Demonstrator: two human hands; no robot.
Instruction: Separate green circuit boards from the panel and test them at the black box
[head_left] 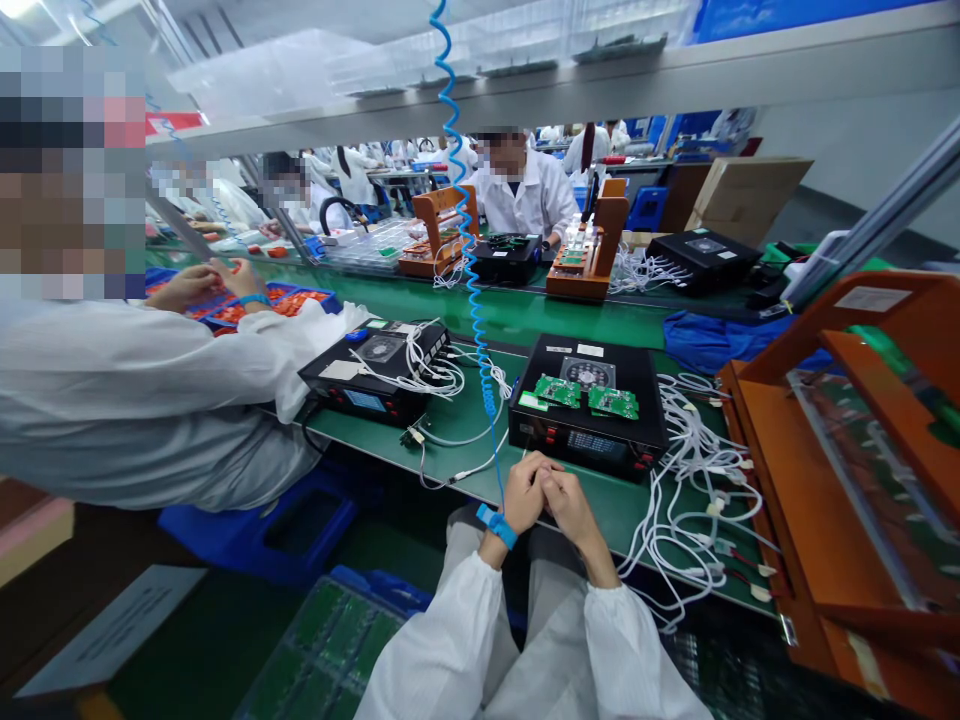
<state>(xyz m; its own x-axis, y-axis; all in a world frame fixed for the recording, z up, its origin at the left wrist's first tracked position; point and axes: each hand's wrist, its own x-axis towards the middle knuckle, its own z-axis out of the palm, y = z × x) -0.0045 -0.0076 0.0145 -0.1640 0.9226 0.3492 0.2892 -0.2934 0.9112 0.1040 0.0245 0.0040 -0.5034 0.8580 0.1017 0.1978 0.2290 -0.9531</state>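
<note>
My left hand (525,490), with a blue wrist strap (496,526) on its wrist, meets my right hand (568,505) at the table's front edge. Both are closed, fingers curled and touching each other; no object shows between them. Just beyond stands a black box (592,385) with a fan grille and a lit display. On its top lie green circuit boards, a left group (557,391) and a right group (613,402). A coiled blue cord (472,270) hangs from above and runs down towards the wrist strap.
White cables (690,510) tangle to the right, beside an orange fixture (840,480). Another black box (375,370) with cables stands left. A co-worker's hands (217,285) are over bins of orange parts (289,298). A shelf beam (525,95) crosses above.
</note>
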